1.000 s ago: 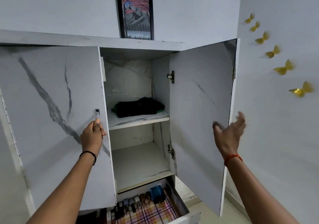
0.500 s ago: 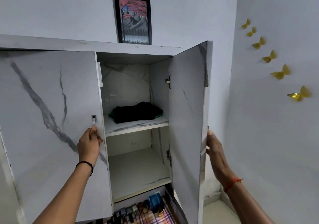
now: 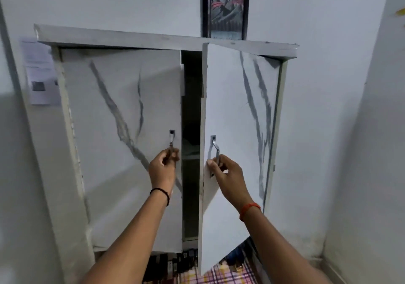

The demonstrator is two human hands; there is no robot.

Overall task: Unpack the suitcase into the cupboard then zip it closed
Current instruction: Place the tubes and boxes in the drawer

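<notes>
Here the left hand (image 3: 163,167) is gripping the left handle (image 3: 171,143), fingers curled round its lower end, and the right hand (image 3: 225,174) is gripping the right handle (image 3: 215,150) likewise. The cupboard (image 3: 153,39) is standing against the wall, its left door (image 3: 122,143) nearly flush, its right door (image 3: 236,130) hanging ajar with a dark gap between. A framed picture (image 3: 226,7) is resting on the cupboard's top edge.
</notes>
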